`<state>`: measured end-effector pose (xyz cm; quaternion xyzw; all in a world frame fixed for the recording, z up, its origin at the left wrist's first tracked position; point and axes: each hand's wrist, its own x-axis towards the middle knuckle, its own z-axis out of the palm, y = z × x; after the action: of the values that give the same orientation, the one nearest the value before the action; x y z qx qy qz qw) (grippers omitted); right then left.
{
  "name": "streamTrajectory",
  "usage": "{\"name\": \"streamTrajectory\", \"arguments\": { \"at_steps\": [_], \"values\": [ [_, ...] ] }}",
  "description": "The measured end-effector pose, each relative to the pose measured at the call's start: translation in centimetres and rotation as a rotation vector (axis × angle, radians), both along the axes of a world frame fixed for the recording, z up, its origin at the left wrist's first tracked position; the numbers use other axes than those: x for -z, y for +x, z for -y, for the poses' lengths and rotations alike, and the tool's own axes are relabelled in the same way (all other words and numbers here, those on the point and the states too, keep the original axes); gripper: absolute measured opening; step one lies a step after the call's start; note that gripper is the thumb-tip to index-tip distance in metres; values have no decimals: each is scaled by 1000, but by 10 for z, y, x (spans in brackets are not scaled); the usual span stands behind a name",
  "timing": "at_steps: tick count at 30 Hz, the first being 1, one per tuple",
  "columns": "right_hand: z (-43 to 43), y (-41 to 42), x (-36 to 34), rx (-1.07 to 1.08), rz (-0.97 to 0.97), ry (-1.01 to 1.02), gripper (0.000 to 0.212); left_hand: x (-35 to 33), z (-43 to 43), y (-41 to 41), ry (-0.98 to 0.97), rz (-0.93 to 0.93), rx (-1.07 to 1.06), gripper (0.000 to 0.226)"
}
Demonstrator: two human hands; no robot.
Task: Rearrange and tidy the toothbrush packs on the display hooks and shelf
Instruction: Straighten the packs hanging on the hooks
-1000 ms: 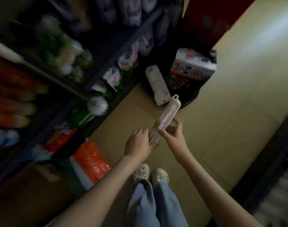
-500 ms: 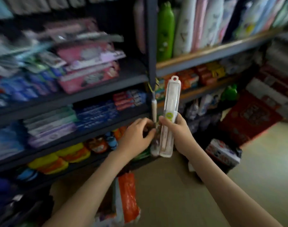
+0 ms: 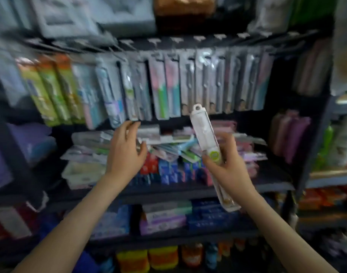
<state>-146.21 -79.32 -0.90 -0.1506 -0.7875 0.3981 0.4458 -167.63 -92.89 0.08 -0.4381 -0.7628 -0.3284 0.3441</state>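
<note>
A white toothbrush pack (image 3: 205,138) is being gripped around its lower half by the right hand (image 3: 227,170). Fingers and thumb are curled about it near the green sticker, so that its hang-hole end is being pointed upward and tilted slightly left, just below the row of hanging packs (image 3: 188,85). It is probably being held this way so the hole can be threaded onto one of the display hooks (image 3: 198,39) above. The left hand (image 3: 125,152) is being carried in front of the jumbled pile of packs (image 3: 168,146) lying on the shelf (image 3: 188,191), its fingers loosely curved and spread with nothing held. Whether its fingertips are touching the lowest hanging packs cannot be told through the blur. It is likely being readied to part or steady the crowded row, where a gap would be needed.
</note>
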Motion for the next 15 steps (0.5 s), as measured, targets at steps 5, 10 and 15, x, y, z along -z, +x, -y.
{"name": "streamTrajectory", "arguments": {
  "at_steps": [5,10,15],
  "values": [
    [35,-101,-54,21,119,261,70,-53,35,-104,-33,-184,-176,65],
    [44,-171,-94,2,245,357,72,-75,27,-170,-120,-271,-191,79],
    [38,-210,-121,28,298,397,68,-72,8,-199,-88,-254,-197,90]
  ]
}}
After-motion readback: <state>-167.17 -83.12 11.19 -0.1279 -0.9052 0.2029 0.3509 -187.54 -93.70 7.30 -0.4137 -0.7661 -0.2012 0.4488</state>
